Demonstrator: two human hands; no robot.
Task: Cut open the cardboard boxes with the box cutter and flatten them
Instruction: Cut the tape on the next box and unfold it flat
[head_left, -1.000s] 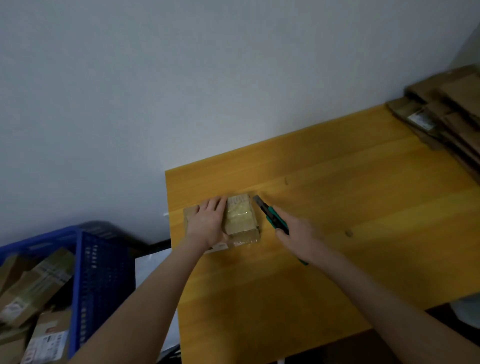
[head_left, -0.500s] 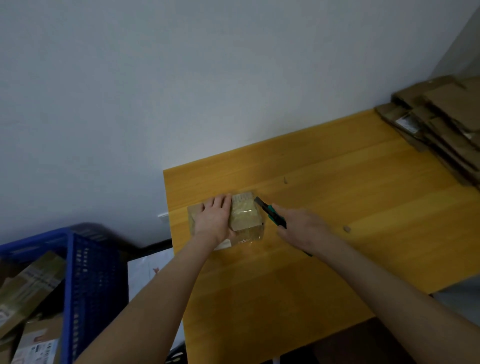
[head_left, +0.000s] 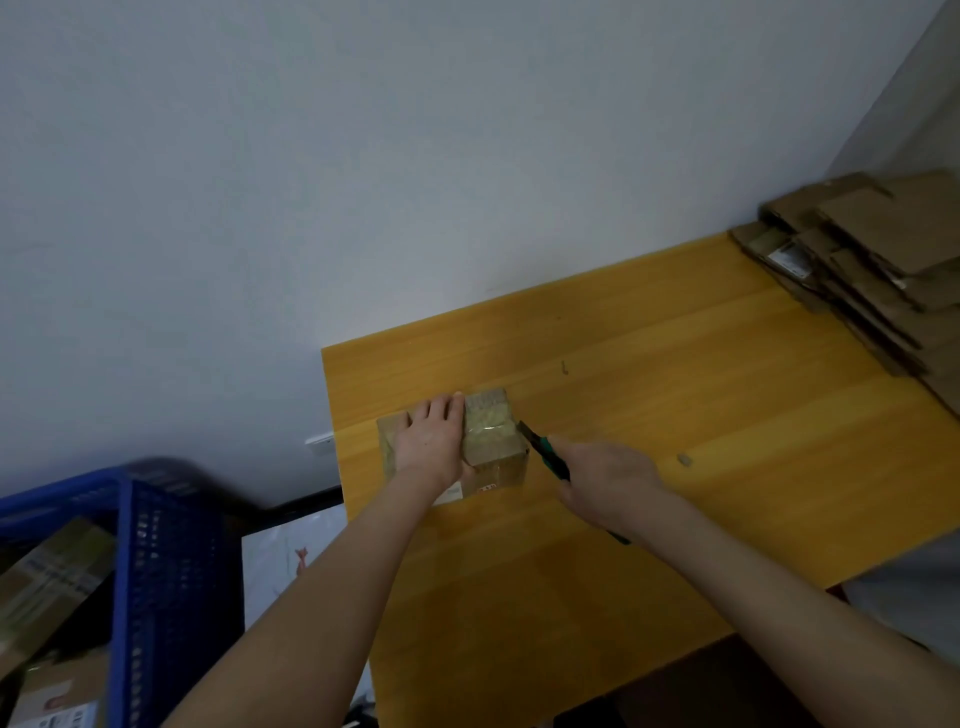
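Head view: our left hand (head_left: 428, 447) presses flat on a small taped brown cardboard box (head_left: 493, 441) on the yellow wooden desk (head_left: 675, 415); our right hand (head_left: 605, 480), just right, grips a green box cutter (head_left: 543, 451) (blade pointing at its right edge).

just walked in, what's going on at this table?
A person is opening a small taped box on the table. The left hand presses flat on its top; the right hand grips the box cutter, tip at the box's right edge. Flattened cardboard is stacked at the far right, and a blue crate on the left holds more boxes.
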